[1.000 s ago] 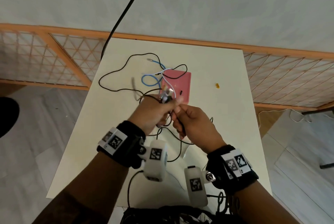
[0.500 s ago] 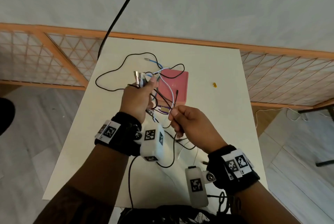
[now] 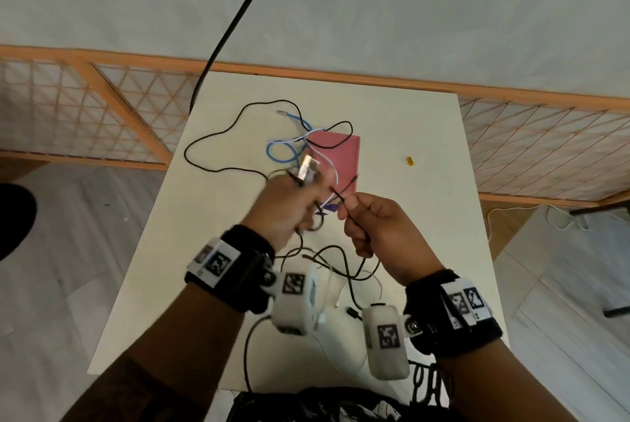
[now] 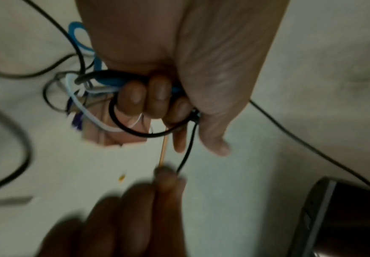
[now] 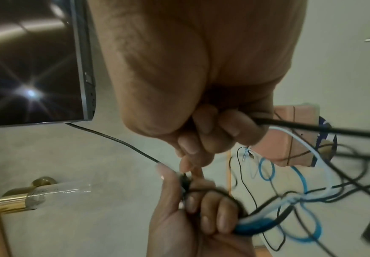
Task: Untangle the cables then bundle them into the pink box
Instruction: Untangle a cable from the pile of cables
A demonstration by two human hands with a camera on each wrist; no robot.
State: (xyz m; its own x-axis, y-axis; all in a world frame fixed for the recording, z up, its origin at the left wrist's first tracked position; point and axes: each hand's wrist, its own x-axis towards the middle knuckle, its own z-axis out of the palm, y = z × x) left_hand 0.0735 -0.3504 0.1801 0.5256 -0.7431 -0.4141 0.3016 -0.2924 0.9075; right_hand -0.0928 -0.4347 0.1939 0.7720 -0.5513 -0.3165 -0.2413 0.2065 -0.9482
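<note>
The pink box (image 3: 344,157) lies flat on the white table (image 3: 409,217), with black, blue (image 3: 279,153) and white (image 3: 329,166) cables tangled over and beside it. My left hand (image 3: 286,206) is raised just in front of the box. It grips a bundle of blue, white and black cables (image 4: 104,83) with metal plugs (image 3: 306,166) sticking up. My right hand (image 3: 378,230), close beside it, pinches a thin black cable (image 3: 339,197) between thumb and fingers; the same black cable (image 5: 311,127) runs out of its fist. More black loops (image 3: 334,261) hang under both hands.
A small yellow piece (image 3: 410,160) lies right of the box. A thick black cord (image 3: 238,16) hangs from above at the table's far left corner. Wooden lattice fencing (image 3: 102,121) stands behind the table. A dark screen (image 5: 25,69) shows in the right wrist view.
My left hand, which had lifted away to the left with the plugs, has swung back right and down towards my right hand. The right hand has hardly moved.
</note>
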